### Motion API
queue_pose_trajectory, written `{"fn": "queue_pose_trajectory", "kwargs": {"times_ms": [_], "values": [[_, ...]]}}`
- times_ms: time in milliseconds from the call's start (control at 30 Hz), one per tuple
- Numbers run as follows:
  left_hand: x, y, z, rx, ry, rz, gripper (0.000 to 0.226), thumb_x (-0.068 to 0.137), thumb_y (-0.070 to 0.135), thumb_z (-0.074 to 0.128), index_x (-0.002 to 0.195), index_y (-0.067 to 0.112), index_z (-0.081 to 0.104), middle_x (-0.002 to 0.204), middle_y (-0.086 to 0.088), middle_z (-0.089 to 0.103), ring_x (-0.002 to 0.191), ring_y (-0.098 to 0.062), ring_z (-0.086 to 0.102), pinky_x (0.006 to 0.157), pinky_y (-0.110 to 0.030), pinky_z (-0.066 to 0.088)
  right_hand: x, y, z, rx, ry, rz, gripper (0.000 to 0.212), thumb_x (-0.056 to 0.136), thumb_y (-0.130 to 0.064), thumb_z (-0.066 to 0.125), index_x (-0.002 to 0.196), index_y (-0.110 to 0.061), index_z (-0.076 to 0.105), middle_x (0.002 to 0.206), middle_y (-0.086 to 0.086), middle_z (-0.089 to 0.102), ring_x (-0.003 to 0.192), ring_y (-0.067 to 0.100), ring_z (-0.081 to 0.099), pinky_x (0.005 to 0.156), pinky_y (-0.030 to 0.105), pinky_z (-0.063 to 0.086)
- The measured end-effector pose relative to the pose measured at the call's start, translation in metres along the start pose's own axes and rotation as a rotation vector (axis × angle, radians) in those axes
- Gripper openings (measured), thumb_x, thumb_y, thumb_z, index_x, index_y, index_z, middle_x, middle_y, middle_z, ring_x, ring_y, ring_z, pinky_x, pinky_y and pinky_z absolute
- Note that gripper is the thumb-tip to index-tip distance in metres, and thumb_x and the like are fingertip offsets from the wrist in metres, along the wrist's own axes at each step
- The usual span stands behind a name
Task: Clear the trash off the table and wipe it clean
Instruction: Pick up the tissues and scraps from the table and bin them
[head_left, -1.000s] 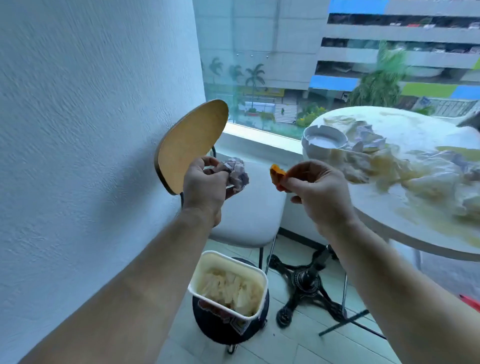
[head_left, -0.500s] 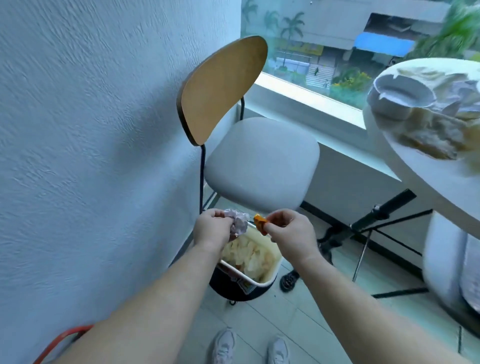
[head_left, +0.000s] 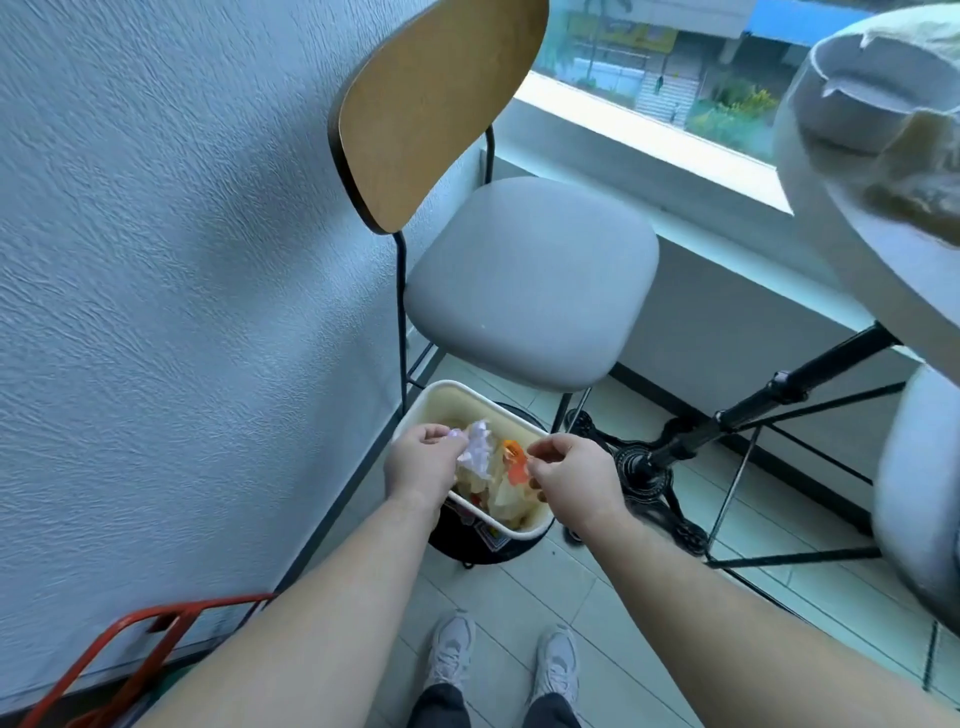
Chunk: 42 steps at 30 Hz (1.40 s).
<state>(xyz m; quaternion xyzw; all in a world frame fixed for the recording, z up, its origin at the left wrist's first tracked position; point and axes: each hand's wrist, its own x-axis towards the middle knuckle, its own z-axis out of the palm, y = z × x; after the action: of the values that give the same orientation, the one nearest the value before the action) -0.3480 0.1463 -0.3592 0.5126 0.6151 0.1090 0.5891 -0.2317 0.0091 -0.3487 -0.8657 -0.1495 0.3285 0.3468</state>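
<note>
Left hand (head_left: 423, 462) is pinching a paper wad (head_left: 478, 447) and right hand (head_left: 571, 478) is pinching an orange scrap (head_left: 513, 462), fingers curled round each. Both are hovering over the bin (head_left: 467, 400) below the chair (head_left: 530, 280), left of the worktop (head_left: 810, 171).

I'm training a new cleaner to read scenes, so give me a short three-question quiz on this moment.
1. True or false: the left hand and right hand are both over the trash bin.
2. What does the right hand pinch? A) a sponge B) an orange scrap C) a spoon
3. Fill in: the white ___ sits on the table.
Key: 1 true; 2 B; 3 ashtray.
</note>
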Motion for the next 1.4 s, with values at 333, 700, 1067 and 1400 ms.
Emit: {"fn": "queue_pose_trajectory", "kwargs": {"times_ms": [333, 700, 1067, 1400], "values": [[-0.004, 0.011, -0.02, 0.053, 0.0, 0.081, 0.015, 0.081, 0.02, 0.064, 0.069, 0.018, 0.074, 0.064, 0.001, 0.073, 0.066, -0.02, 0.067, 0.078, -0.048, 0.064, -0.011, -0.017, -0.012, -0.044, 0.051, -0.07, 0.018, 0.096, -0.016, 0.067, 0.088, -0.03, 0.076, 0.081, -0.01, 0.075, 0.074, 0.012, 0.073, 0.075, 0.037, 0.064], [-0.029, 0.101, -0.046, 0.204, 0.041, 0.45, 0.023, 0.091, 0.029, 0.061, 0.072, 0.019, 0.069, 0.069, -0.001, 0.072, 0.074, -0.027, 0.07, 0.065, -0.036, 0.055, -0.032, -0.086, -0.062, -0.001, 0.211, -0.173, 0.013, 0.098, -0.027, 0.066, 0.099, -0.023, 0.078, 0.089, -0.012, 0.074, 0.086, 0.011, 0.069, 0.082, 0.032, 0.057], [-0.09, 0.231, -0.013, 0.189, -0.11, 0.938, 0.022, 0.095, 0.024, 0.063, 0.074, 0.02, 0.069, 0.068, 0.002, 0.07, 0.071, -0.02, 0.065, 0.063, -0.032, 0.05, -0.081, -0.164, -0.19, 0.086, 0.611, -0.374, 0.01, 0.095, -0.024, 0.067, 0.098, -0.026, 0.076, 0.077, -0.013, 0.07, 0.067, 0.005, 0.063, 0.062, 0.02, 0.05], [-0.187, 0.293, 0.125, 0.112, -0.29, 1.157, 0.016, 0.093, 0.024, 0.068, 0.079, 0.019, 0.073, 0.07, 0.005, 0.072, 0.071, -0.018, 0.066, 0.07, -0.033, 0.052, -0.116, -0.12, -0.334, 0.107, 0.889, -0.394, 0.008, 0.094, -0.019, 0.068, 0.095, -0.019, 0.076, 0.074, -0.008, 0.069, 0.067, 0.012, 0.062, 0.065, 0.025, 0.049]]}}
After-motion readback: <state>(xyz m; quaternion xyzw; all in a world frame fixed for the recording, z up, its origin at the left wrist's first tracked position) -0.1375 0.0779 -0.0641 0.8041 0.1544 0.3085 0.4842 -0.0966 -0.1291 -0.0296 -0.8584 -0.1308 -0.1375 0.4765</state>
